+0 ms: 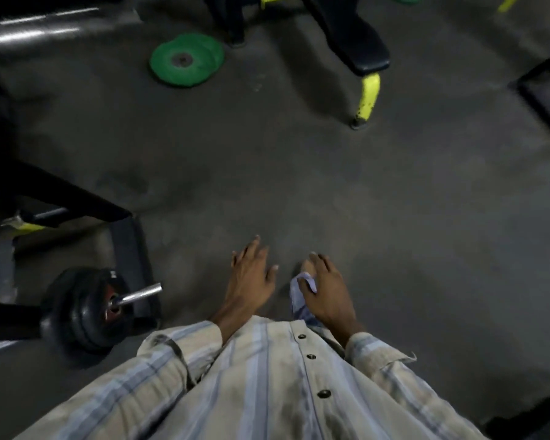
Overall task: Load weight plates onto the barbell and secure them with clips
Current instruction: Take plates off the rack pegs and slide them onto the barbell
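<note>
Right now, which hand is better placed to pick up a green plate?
Left, probably. The left hand is open and empty, and the green plates lie ahead to its side. The right hand has a piece of cloth under its fingers.

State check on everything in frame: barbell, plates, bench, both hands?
barbell: on the floor, bare sleeve end sticking out, no clip visible on it
black plates: loaded on the barbell, upright
green plates: lying flat on the floor, overlapping, off the bar
bench: standing, nothing on the visible pad
left hand: open, empty, fingers spread
right hand: fingers touching the shirt hem, no plate or clip held
</note>
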